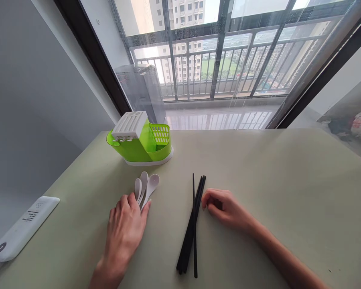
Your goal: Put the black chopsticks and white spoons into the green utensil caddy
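Three white spoons [152, 184] lie together on the table, bowls pointing away from me. My left hand [126, 222] is closed around their handles, which its fingers mostly hide. To the right lies a bundle of black chopsticks [190, 233], with one chopstick crossing over the others. Beside their far end rests my right hand [224, 206], its fingers curled in and the thumb near the index finger. Nothing shows in that hand, and it sits very close to the chopsticks.
A green utensil holder [132, 150] with a white slotted top and a basket side stands at the far left of the pale table [258, 168]. A white device [25, 226] lies at the left edge. Glass doors [219, 60] rise behind the table.
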Available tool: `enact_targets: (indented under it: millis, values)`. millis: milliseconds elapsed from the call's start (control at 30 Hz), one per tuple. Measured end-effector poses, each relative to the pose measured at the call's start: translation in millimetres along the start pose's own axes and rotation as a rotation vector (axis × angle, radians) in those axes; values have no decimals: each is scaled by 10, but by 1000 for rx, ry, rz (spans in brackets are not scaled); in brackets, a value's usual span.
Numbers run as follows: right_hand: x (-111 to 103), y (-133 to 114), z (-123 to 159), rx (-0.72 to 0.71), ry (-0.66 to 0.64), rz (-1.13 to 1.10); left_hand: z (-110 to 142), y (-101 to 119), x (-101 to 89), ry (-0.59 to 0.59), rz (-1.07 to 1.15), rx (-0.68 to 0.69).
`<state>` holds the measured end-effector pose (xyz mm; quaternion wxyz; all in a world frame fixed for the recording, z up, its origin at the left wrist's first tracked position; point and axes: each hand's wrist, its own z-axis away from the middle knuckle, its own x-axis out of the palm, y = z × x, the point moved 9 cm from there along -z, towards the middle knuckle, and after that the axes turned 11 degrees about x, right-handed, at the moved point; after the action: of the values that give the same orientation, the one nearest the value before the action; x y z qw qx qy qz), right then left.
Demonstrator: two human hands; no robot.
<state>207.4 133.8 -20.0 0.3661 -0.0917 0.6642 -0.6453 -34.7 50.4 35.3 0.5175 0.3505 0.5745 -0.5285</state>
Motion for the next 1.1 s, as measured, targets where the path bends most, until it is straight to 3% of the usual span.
enact_targets:
  millis: [433, 567, 700, 800, 933, 1100]
  values:
    - [-16, -13, 1, 0, 2, -17, -48, 297, 71, -40, 41, 67]
    - [-34, -21, 6, 6, 12, -35, -58, 354, 83, 17, 118, 71]
    - [-51, -12, 1, 37, 11, -140, -28, 471, -19, 114, 247, 70]
    - [-178, 1, -9, 46, 110, -293, 22, 772, -183, 162, 404, 168]
    - [-462, 43, 6, 25, 306, -403, 108, 1382, -369, 151, 564, 350]
    - [-621, 146, 1, 74, 276, -567, 178, 2022, -369, 51, 524, 480]
